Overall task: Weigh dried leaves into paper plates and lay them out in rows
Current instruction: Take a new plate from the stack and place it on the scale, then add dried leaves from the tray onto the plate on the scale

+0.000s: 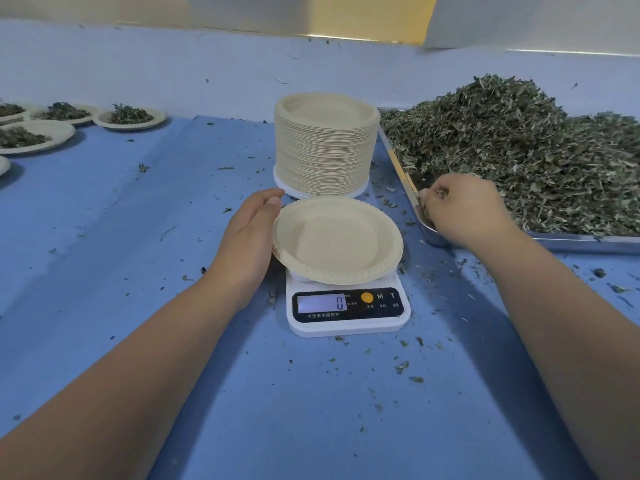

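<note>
Plate (337, 240) on scale (348, 306); stack (325, 147) behind.

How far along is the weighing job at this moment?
Done: several filled plates lie in rows at far left. In hand: an empty plate sits on the scale, which reads 0, steadied by the left hand; the right hand pinches leaves from the tray. Left: a tall plate stack and a large leaf pile.
</note>
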